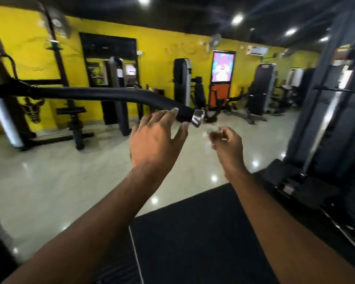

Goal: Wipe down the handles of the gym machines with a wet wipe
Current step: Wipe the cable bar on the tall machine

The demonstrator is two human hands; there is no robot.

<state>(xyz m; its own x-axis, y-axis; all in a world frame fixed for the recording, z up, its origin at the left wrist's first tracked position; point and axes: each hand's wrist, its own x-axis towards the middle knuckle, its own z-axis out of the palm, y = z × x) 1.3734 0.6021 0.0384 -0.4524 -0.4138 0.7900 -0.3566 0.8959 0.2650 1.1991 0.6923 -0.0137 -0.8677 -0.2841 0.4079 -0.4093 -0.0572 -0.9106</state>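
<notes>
A long black padded pull-down bar (103, 95) crosses the upper left and bends down to a chrome end cap (198, 118). My left hand (156, 138) is raised just below that end, fingers spread and straight, with fingertips at the black grip near the cap. My right hand (226, 144) hovers to the right of the cap, apart from the bar, its fingers curled. It is blurred, and something small and pale shows at its fingertips; I cannot tell whether that is a wipe.
A black padded seat (193, 232) lies below my arms. A tall dark machine frame (324, 119) stands close on the right. Several weight machines (260, 93) line the yellow wall (29, 48) across a glossy tiled floor (59, 177).
</notes>
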